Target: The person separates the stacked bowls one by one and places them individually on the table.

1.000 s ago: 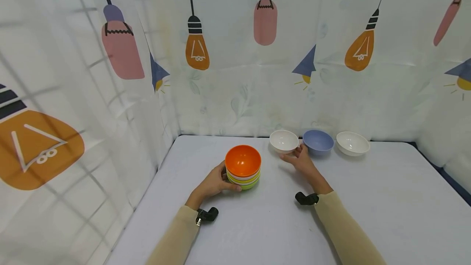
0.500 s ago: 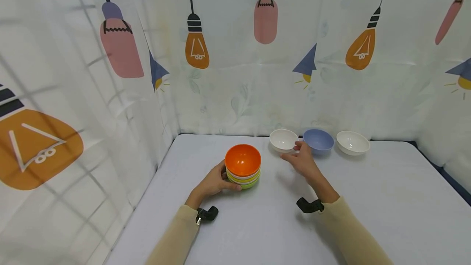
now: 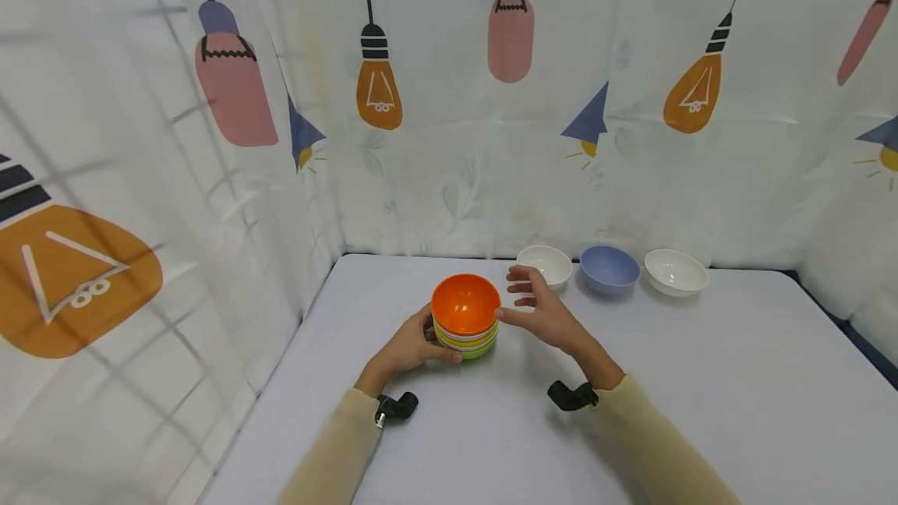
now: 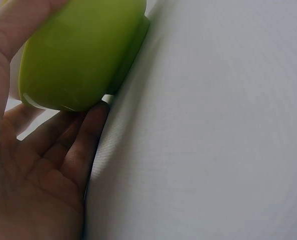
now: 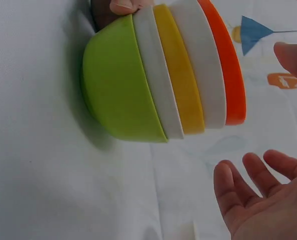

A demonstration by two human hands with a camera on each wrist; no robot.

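my left hand (image 3: 404, 345) curls round an upright stack of five glossy round bowls (image 3: 466, 318) at twelve o'clock: lime green lowest, then white, yellow, white, orange. my right hand (image 3: 550, 319) is released, fingers spread, just off the stack's three o'clock. towards two o'clock, three shiny bowls, white (image 3: 546, 260), blue (image 3: 609, 271) and white (image 3: 676, 274), sit on the finely woven white tabletop (image 3: 491, 431).

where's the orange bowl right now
In the head view, near centre, the orange bowl tops the bowl stack, between the left hand and right hand.
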